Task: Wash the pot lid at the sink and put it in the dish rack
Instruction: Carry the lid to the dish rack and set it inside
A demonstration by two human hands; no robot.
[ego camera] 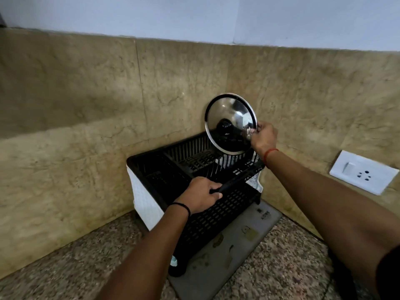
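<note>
A round steel pot lid (227, 114) with a black rim and a black knob stands on edge at the back right of the black slatted dish rack (194, 161), tilted against the tiled corner. My right hand (263, 137) pinches the lid's right rim. My left hand (200, 194) grips the front top rail of the rack. The rack holds nothing else that I can see. The sink is out of view.
The rack stands on a grey drying mat (229, 252) laid on a speckled granite counter (65, 273), in a corner of beige wall tiles. A white panel (142, 202) covers the rack's left side. A white switch and socket plate (363, 172) is on the right wall.
</note>
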